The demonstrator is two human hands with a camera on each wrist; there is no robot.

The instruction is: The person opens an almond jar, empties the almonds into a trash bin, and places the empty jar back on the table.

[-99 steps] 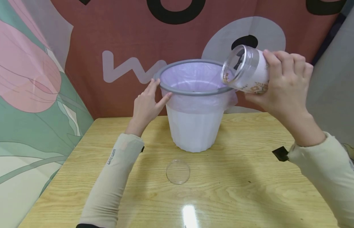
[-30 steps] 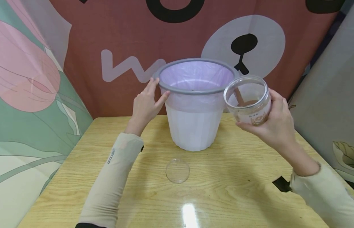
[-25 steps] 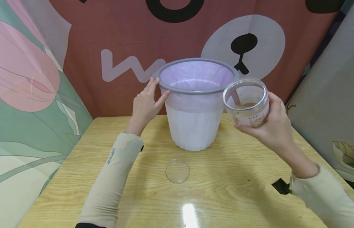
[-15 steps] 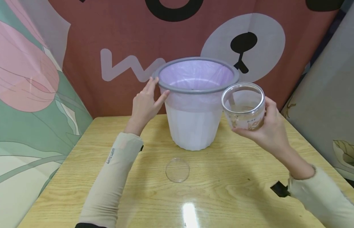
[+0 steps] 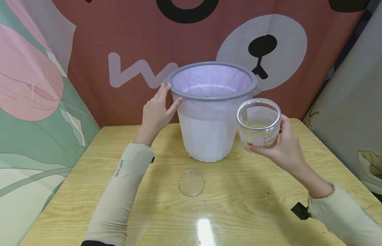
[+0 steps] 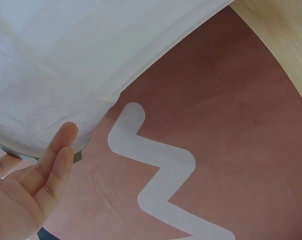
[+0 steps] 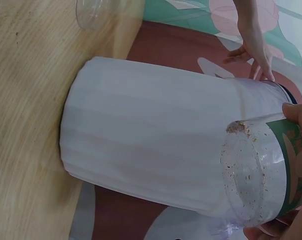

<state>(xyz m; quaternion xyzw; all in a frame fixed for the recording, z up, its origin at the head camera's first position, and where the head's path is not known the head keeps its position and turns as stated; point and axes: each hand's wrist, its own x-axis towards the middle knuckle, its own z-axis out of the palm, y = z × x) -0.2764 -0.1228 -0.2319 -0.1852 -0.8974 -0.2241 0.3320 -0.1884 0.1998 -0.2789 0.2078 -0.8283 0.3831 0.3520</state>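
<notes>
A white trash bin (image 5: pixel 209 136) with a grey rim and a pale purple liner stands upright on the table. My left hand (image 5: pixel 157 112) rests on the bin's left rim with fairly straight fingers; in the left wrist view the fingertips (image 6: pixel 66 135) lie against the lined upper side. At the bin's right, my right hand (image 5: pixel 286 148) grips a clear plastic jar (image 5: pixel 258 133) with a printed label, its open mouth facing up. Brown specks cling around the jar's bottom in the right wrist view. A clear round lid (image 5: pixel 192 183) lies flat in front of the bin.
The wood-grain table (image 5: pixel 255 205) carries the bin and lid, with a small dark speck to their right. A patterned curtain (image 5: pixel 132 34) hangs close behind the bin, and a flowered cloth (image 5: pixel 24 102) borders the left side.
The jar, first tipped mouth-down toward the liner at the bin's right rim, has been turned upright and lowered beside the bin. My left hand stays at the rim.
</notes>
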